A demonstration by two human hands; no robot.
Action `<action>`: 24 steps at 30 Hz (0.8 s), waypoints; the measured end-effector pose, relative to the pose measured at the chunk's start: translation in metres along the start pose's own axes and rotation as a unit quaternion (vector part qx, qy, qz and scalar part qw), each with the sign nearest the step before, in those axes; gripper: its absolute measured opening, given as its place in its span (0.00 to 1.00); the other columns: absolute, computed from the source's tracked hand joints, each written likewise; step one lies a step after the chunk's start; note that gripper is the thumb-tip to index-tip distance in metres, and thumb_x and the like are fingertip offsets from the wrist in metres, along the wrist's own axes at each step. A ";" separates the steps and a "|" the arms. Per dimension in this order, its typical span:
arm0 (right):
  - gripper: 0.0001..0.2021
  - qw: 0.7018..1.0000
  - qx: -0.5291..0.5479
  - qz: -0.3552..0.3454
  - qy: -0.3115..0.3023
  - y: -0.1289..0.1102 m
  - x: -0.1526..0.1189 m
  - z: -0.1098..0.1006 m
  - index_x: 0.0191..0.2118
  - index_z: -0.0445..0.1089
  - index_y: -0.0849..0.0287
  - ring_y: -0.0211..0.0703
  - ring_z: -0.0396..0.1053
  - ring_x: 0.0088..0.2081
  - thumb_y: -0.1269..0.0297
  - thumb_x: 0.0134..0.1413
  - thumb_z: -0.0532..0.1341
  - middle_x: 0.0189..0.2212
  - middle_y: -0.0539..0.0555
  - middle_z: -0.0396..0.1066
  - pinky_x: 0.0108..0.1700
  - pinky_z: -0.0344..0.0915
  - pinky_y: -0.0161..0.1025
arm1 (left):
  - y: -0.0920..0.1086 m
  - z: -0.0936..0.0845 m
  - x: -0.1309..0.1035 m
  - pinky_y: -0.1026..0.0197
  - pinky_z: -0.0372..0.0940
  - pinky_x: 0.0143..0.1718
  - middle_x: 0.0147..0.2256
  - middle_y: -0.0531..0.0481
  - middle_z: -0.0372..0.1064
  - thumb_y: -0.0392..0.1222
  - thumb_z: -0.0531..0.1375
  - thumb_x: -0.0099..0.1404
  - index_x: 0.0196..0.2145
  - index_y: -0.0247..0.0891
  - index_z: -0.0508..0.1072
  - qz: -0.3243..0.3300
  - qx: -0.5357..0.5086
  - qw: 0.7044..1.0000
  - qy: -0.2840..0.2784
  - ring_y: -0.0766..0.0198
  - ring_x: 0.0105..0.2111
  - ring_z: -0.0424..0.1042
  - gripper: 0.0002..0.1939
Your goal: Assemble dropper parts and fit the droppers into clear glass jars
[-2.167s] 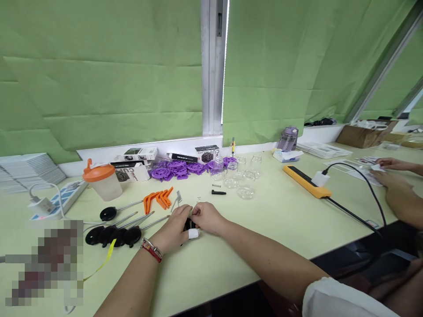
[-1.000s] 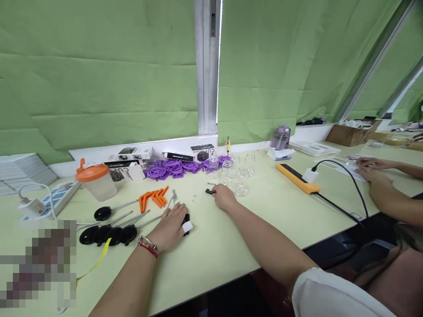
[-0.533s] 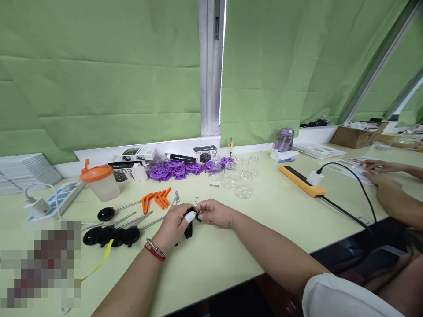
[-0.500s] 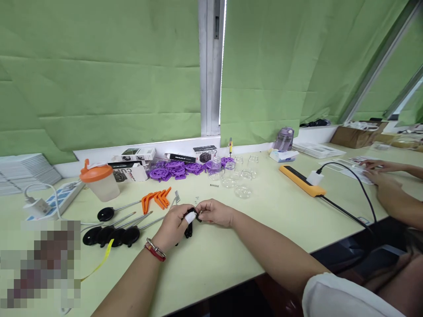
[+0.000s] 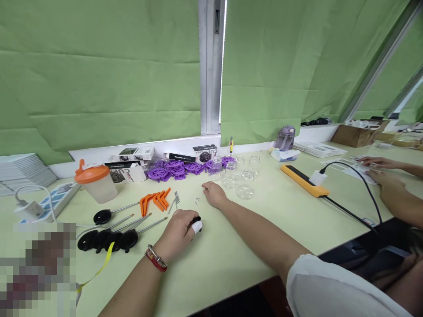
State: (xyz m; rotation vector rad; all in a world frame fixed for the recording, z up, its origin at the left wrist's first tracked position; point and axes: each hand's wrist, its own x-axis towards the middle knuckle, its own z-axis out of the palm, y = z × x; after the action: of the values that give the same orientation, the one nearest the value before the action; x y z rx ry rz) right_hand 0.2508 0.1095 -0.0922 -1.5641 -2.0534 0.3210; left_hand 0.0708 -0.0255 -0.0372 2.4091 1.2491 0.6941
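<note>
In the head view my left hand is closed round a small black plastic part, most of it hidden by the fingers; a white wrap covers the thumb. Ahead and to its right, my right hand is low over the table with its fingers drawn together. What is between those fingertips is too small to make out. Tiny screws lie between the hands. Beyond my left hand are metal pins and orange angled pieces. Black round parts with metal rods lie to the left.
Purple ring parts and clear plastic cups stand along the back, near cup holder boxes. An orange-lidded cup stands left. At right are a yellow power strip with a black cable and another person's hands.
My right hand has let go of the black part and moved forward to where a spring lay; the spring no longer shows. My left hand keeps the black part, slightly nearer me.
</note>
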 end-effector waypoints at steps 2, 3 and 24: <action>0.15 1.000 -0.010 -0.001 -0.007 0.000 0.007 0.001 0.49 0.70 0.58 0.42 0.67 0.41 0.69 0.57 0.55 0.46 0.57 0.68 0.42 0.59 0.36 | -0.001 0.000 0.000 0.56 0.59 0.41 0.30 0.49 0.71 0.40 0.51 0.63 0.32 0.39 0.69 0.000 0.004 1.000 -0.002 0.60 0.33 0.67 0.08; 0.14 1.000 -0.012 -0.004 -0.009 0.000 0.010 0.001 0.48 0.71 0.58 0.42 0.67 0.40 0.68 0.57 0.55 0.45 0.56 0.68 0.42 0.59 0.36 | -0.002 0.000 0.000 0.56 0.59 0.41 0.31 0.49 0.71 0.39 0.51 0.63 0.32 0.39 0.69 0.001 0.006 1.000 -0.003 0.60 0.33 0.67 0.08; 0.09 0.999 0.045 0.009 0.009 0.007 0.007 -0.001 0.35 0.75 0.60 0.41 0.67 0.40 0.70 0.54 0.57 0.39 0.55 0.71 0.42 0.59 0.34 | -0.003 -0.001 0.001 0.57 0.60 0.40 0.29 0.49 0.70 0.41 0.52 0.64 0.32 0.39 0.70 -0.016 0.006 1.000 -0.016 0.60 0.32 0.65 0.09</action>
State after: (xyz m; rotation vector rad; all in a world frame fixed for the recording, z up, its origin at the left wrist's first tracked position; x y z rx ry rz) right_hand 0.2559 0.1177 -0.0927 -1.5265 -1.9839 0.3993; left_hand 0.0687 -0.0230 -0.0373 2.3934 1.2805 0.6393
